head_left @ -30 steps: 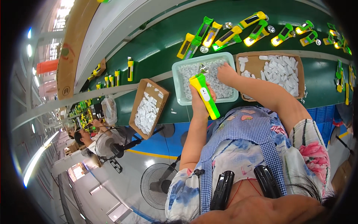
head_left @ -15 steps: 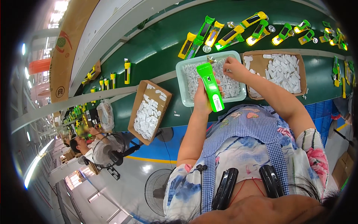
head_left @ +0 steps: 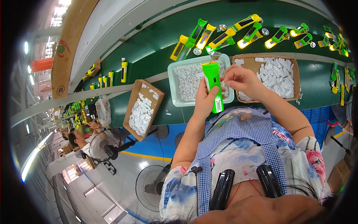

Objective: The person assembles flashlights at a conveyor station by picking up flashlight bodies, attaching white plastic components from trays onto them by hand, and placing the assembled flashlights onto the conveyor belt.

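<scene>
My left hand [head_left: 204, 100] is wrapped around a bright green flashlight [head_left: 212, 76], held nearly upright over the front of a pale green plastic basket [head_left: 172, 85]. A shiny reflector [head_left: 214, 55] shows at the flashlight's open top end. Close beside the flashlight's right side is my right hand [head_left: 241, 79], thumb and fingers pinched together; what they hold, if anything, is too small to make out. Many small white parts [head_left: 190, 76] fill the basket beneath.
Cardboard trays of white oblong pieces flank the basket, a right tray [head_left: 296, 77] and a left tray [head_left: 158, 102]. Green and yellow flashlights [head_left: 223, 39] lie along the far side of the green bench [head_left: 164, 48]. A fan [head_left: 104, 145] and another person [head_left: 87, 140] are at left.
My right hand has come from over the basket to the flashlight's side. The flashlight now stands more upright, and the whole view has shifted slightly.
</scene>
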The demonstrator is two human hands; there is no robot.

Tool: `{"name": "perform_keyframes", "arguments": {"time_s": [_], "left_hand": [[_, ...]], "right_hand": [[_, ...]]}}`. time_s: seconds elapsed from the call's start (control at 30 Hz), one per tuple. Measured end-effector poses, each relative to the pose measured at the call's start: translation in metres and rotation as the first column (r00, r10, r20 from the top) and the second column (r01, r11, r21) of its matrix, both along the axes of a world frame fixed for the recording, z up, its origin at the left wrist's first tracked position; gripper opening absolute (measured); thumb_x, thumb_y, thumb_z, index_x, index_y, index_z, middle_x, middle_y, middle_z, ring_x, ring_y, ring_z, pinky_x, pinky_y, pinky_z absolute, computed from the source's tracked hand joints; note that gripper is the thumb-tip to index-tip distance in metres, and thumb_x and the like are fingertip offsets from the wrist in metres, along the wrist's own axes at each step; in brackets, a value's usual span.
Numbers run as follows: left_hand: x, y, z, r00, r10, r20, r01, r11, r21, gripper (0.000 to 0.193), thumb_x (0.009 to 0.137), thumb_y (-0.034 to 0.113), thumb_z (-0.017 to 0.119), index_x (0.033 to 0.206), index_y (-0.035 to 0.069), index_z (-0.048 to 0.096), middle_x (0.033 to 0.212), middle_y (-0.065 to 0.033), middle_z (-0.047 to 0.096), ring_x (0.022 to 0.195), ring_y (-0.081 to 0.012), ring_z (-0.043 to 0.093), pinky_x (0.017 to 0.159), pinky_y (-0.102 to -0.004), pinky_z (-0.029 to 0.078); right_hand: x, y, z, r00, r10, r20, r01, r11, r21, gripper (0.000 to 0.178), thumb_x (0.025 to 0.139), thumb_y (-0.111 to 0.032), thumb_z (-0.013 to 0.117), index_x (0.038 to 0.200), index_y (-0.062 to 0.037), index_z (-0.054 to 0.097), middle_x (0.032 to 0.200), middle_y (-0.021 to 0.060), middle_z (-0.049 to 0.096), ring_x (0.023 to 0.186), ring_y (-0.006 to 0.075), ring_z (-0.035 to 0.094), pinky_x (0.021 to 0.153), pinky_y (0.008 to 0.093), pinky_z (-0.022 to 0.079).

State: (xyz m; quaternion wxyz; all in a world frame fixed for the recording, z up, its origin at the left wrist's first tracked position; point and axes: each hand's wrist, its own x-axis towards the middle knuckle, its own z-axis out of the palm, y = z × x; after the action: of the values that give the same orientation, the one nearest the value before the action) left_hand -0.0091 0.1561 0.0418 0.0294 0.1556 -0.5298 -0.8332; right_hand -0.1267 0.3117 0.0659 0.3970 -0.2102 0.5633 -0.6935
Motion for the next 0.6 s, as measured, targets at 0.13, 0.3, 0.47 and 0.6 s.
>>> {"name": "perform_keyframes", "arguments": {"time_s": [0.13,0.3,0.47,0.6], "left_hand": [[0.006,0.021,0.008,1.0,-0.022,0.001,0.022,0.99,-0.139,0.045,0.096,0.012,0.056,0.135,0.001,0.037,0.108,-0.0096,0.06,0.088,-0.0162,0.064,0.07,-0.0308,0.058],[0.01,0.047,0.02,0.996,0.072,0.048,-0.06,0.975,-0.215,0.045,0.096,0.012,0.056,0.135,0.001,0.038,0.105,-0.0092,0.061,0.085,-0.0149,0.064,0.067,-0.0296,0.058],[0.016,0.065,0.019,0.994,0.102,0.033,-0.089,0.958,-0.273,0.043,0.096,0.013,0.055,0.133,0.0,0.039,0.104,-0.0092,0.061,0.083,-0.0145,0.065,0.066,-0.0286,0.058],[0.023,0.076,0.022,0.987,0.16,0.031,-0.138,0.922,-0.361,0.035,0.098,0.016,0.052,0.128,0.0,0.043,0.095,-0.0093,0.063,0.078,-0.0146,0.065,0.063,-0.0282,0.056]], "right_hand": [[-0.001,0.013,0.005,0.994,0.106,0.004,-0.106,0.993,0.058,0.004,0.094,-0.004,0.058,0.096,-0.0006,0.057,0.083,0.003,0.064,0.072,0.0075,0.061,0.063,0.0219,0.049],[-0.005,0.025,0.012,0.976,0.203,0.078,-0.206,0.978,0.039,0.003,0.094,-0.003,0.056,0.096,-0.0006,0.056,0.08,0.0035,0.063,0.07,0.0076,0.059,0.062,0.0222,0.049],[-0.005,0.035,0.008,0.966,0.258,-0.032,-0.256,0.966,0.044,0.003,0.094,-0.002,0.054,0.095,0.0003,0.056,0.076,0.0045,0.062,0.067,0.0098,0.061,0.056,0.023,0.049],[0.015,0.04,0.003,0.964,0.117,-0.24,-0.124,0.992,-0.017,0.003,0.094,-0.002,0.055,0.094,0.0012,0.055,0.074,0.0053,0.061,0.063,0.0109,0.061,0.053,0.024,0.048]]}}
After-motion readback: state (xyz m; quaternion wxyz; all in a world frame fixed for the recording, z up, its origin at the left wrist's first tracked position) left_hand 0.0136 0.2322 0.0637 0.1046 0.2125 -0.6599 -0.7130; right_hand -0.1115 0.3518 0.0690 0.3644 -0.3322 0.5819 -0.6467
